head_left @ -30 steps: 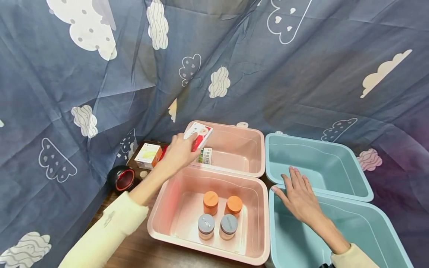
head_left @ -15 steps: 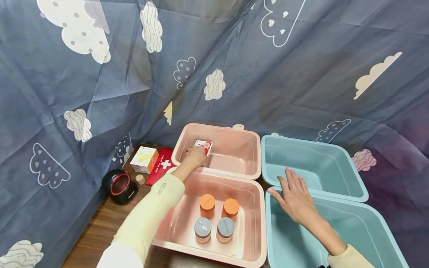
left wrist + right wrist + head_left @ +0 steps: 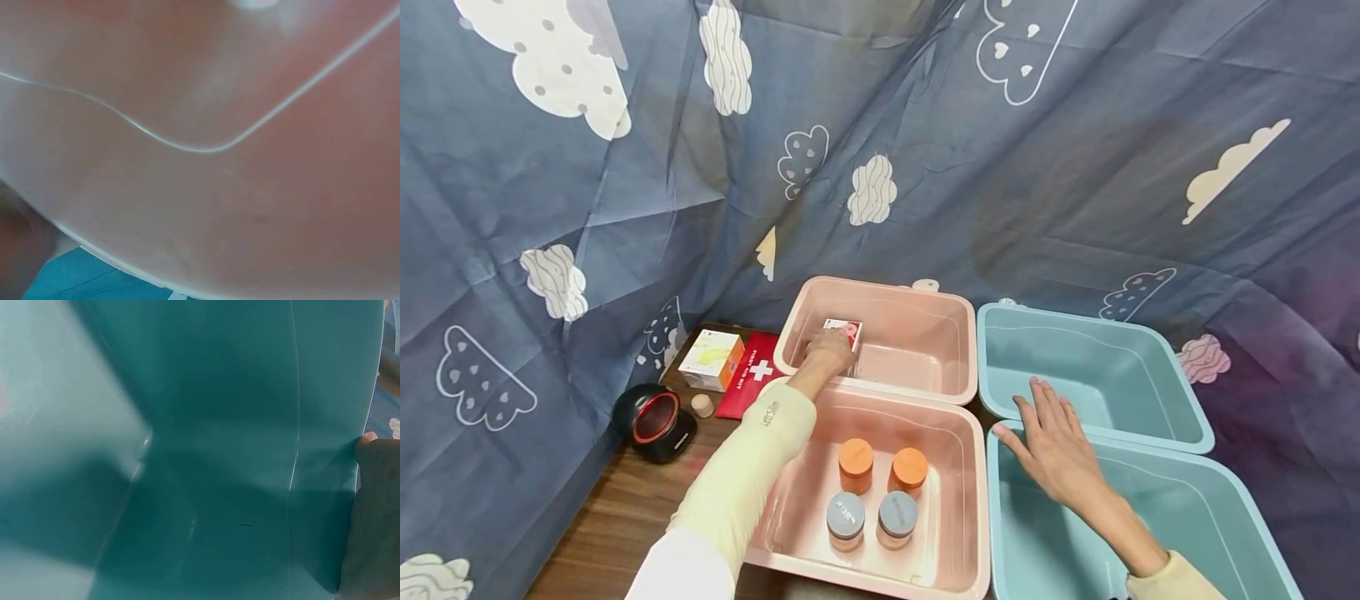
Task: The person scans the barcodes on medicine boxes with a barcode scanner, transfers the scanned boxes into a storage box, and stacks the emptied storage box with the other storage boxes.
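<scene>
Inside the far pink bin (image 3: 917, 297), at its left end, my left hand (image 3: 827, 350) grips a small white and red box (image 3: 852, 327). The hand covers most of the box, and the fingertips are hidden. Only the pink wall (image 3: 206, 200) and a blurred edge of the hand show in the left wrist view. With its fingers extended, my right hand (image 3: 1056, 450) rests at the adjoining rims of the far blue bin (image 3: 1097, 317) and the near blue bin (image 3: 1195, 462). It holds nothing.
The near pink bin (image 3: 790, 508) has two orange-lidded jars (image 3: 856, 458) and two grey-lidded jars (image 3: 846, 512) in it. Left of the bins lie a red first aid pouch (image 3: 752, 379), a white and orange box (image 3: 713, 358), a small cork-like piece (image 3: 702, 406) and a black device (image 3: 655, 421).
My left hand has carried the white and red box from above the far pink bin down into its left end. The right hand keeps its place on the blue bins.
</scene>
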`<state>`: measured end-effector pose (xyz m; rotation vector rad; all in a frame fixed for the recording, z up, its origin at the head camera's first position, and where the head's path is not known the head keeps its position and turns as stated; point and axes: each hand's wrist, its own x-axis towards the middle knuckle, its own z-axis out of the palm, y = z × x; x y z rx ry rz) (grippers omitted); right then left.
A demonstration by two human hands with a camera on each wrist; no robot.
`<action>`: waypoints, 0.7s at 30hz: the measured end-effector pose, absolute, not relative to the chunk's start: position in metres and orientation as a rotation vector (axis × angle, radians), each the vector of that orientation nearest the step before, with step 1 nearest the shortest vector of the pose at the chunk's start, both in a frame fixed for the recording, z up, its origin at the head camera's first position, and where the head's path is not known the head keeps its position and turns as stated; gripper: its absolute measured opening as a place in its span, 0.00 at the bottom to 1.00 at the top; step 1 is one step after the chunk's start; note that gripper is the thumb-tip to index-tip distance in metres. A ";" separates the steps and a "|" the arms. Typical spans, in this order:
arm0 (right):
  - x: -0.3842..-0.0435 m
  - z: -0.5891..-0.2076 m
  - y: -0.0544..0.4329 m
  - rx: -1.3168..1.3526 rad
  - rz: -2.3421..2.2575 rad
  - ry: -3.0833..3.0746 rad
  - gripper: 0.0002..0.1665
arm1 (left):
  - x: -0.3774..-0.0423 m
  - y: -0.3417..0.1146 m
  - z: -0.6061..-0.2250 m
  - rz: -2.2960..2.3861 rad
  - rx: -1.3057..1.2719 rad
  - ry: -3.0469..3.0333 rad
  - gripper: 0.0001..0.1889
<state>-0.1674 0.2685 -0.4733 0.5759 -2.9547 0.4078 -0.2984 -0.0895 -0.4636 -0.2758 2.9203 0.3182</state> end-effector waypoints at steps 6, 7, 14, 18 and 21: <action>-0.164 -0.477 0.268 0.571 0.423 -2.936 0.48 | -0.317 -0.097 -0.495 0.373 -0.304 2.922 0.37; -0.163 -0.477 0.268 0.568 0.426 -2.938 0.48 | -0.320 -0.099 -0.498 0.401 -0.301 2.912 0.38; -0.164 -0.467 0.262 0.549 0.385 -3.005 0.48 | -0.341 -0.121 -0.515 0.447 0.110 2.993 0.25; -0.164 -0.465 0.263 0.557 0.396 -2.997 0.48 | -0.302 -0.117 -0.459 0.541 0.656 2.983 0.22; -0.166 -0.469 0.265 0.577 0.407 -2.963 0.49 | -0.252 -0.109 -0.400 0.666 1.035 2.879 0.19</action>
